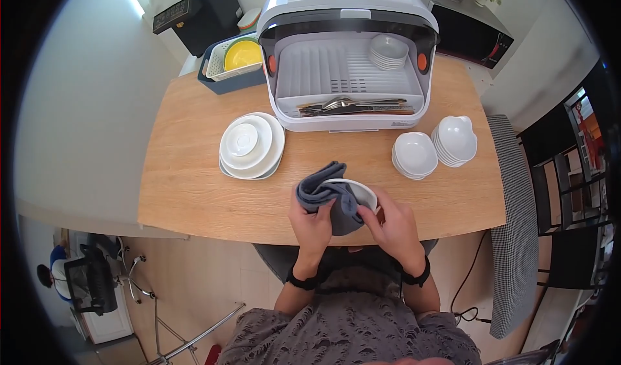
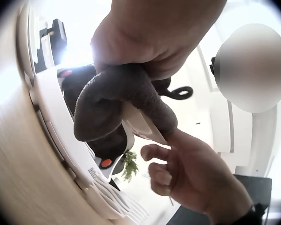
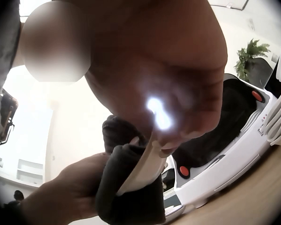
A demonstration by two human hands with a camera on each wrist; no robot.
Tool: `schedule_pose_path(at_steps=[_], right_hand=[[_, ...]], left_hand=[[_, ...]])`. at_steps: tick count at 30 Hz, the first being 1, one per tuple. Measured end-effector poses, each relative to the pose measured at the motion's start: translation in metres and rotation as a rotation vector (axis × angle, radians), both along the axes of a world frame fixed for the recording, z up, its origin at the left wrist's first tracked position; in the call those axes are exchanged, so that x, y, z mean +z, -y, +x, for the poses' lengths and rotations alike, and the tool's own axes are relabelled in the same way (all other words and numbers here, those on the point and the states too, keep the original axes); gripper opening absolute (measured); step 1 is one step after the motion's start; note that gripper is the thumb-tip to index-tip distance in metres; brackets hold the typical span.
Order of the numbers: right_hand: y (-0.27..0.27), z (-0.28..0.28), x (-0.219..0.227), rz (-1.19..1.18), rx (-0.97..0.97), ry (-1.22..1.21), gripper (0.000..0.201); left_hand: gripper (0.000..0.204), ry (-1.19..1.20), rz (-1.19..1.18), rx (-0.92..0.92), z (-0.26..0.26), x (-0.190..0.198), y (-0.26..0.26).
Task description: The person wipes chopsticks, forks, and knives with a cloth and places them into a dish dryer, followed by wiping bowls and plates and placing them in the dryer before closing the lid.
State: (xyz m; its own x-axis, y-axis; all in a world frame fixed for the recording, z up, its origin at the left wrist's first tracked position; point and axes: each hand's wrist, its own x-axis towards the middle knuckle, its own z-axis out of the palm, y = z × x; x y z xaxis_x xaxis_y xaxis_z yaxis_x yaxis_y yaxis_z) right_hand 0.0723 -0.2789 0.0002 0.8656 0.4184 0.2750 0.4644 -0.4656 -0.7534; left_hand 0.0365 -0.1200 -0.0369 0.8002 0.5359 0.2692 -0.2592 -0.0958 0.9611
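Observation:
A white bowl (image 1: 359, 193) is held near the table's front edge, partly wrapped in a dark grey cloth (image 1: 318, 189). The left hand (image 1: 312, 226) grips the cloth and the bowl's left side through it. On the other side, the right hand (image 1: 396, 230) pinches the bowl's rim between thumb and fingers. In the left wrist view the cloth (image 2: 126, 93) drapes over the bowl (image 2: 141, 123), with the right hand (image 2: 192, 173) at its edge. The right wrist view has the bowl (image 3: 142, 168) between cloth folds.
A white dish cabinet (image 1: 349, 120) with bowls and cutlery stands open at the back. Stacked plates (image 1: 262, 164) lie on the left, with bowl stacks (image 1: 415, 154) (image 1: 457, 139) on the right. A blue basket (image 1: 236, 82) holding a yellow bowl (image 1: 243, 54) sits back left.

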Motion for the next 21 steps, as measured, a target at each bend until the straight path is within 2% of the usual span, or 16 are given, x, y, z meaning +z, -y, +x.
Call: schedule_pose_path(at_steps=[3, 6, 7, 10, 11, 13, 14, 16, 17, 19, 21], right_hand=[[-0.002, -0.004, -0.004, -0.119, -0.001, 0.040, 0.026], [0.002, 0.001, -0.003, -0.284, 0.037, 0.145, 0.022], [0.005, 0.003, -0.007, -0.339, 0.056, 0.174, 0.021], [0.010, 0.009, -0.005, -0.444, 0.126, 0.137, 0.018], [0.011, 0.011, -0.002, -0.469, 0.152, 0.104, 0.016], [0.014, 0.022, 0.006, -0.352, 0.228, 0.116, 0.015], [0.015, 0.030, 0.009, -0.291, 0.265, 0.121, 0.014], [0.016, 0.059, 0.017, -0.221, 0.283, -0.234, 0.020], [0.017, 0.076, 0.022, -0.184, 0.289, -0.409, 0.023], [0.019, 0.113, 0.016, 0.005, 0.224, -0.530, 0.030], [0.019, 0.158, 0.018, 0.204, 0.134, -0.688, 0.028]], left_hand=[[0.042, -0.014, 0.139, 0.004, -0.002, 0.004, -0.002], [0.043, 0.005, 0.593, -0.174, -0.006, 0.006, -0.015], [0.057, 0.035, 0.698, -0.223, -0.004, 0.012, -0.015], [0.059, -0.013, 0.736, -0.298, -0.003, 0.016, -0.017], [0.056, -0.014, 0.640, -0.300, -0.003, 0.013, -0.018], [0.051, -0.018, 0.451, -0.305, -0.004, 0.004, -0.020], [0.046, -0.008, 0.317, -0.243, -0.006, 0.001, -0.019], [0.036, 0.013, 0.050, -0.118, -0.007, -0.003, -0.014], [0.024, 0.110, -0.089, -0.043, -0.003, -0.014, -0.014], [0.024, 0.116, -0.325, -0.024, -0.004, -0.022, -0.027], [0.030, 0.113, -0.500, -0.008, -0.003, -0.014, -0.035]])
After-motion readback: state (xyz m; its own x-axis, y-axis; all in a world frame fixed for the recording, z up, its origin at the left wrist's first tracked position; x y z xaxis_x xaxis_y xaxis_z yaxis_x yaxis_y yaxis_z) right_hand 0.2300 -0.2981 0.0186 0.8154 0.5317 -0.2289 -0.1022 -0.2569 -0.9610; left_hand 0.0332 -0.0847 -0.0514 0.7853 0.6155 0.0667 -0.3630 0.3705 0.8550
